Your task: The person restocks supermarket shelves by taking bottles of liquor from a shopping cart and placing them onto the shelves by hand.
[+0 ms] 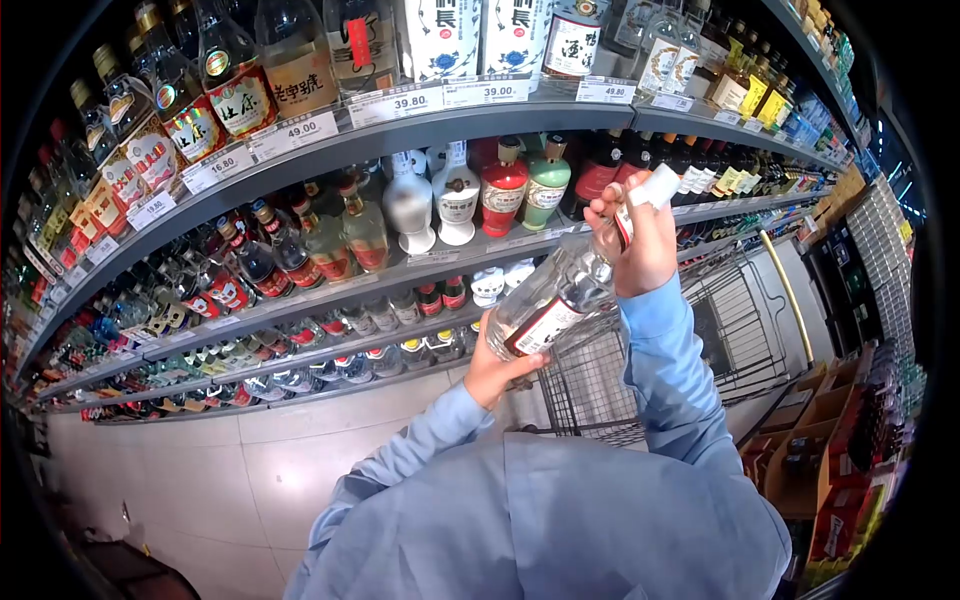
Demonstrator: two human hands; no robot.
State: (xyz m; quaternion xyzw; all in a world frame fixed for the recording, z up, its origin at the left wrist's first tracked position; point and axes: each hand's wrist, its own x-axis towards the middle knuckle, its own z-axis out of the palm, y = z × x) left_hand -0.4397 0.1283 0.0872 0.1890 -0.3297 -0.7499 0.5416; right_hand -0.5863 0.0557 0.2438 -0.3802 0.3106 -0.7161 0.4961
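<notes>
A clear glass bottle [553, 292] with a dark red and white label is held tilted in front of the body, its neck toward the upper right. Around its lower end my left hand [492, 365] is closed, with the thumb beneath the label. My right hand [645, 240] grips the neck, fingers bent around it. A small white piece [655, 187] shows at the right fingertips; whether it is a cap, a tag or paper I cannot tell. The shelves of bottles are just beyond both hands.
Curved shelves [400, 270] with many bottles and price tags run across the front and left. A wire shopping cart [735, 320] stands beyond the right forearm. Boxes [840, 520] and packaged goods line the right side. Pale floor tiles [290, 470] show at lower left.
</notes>
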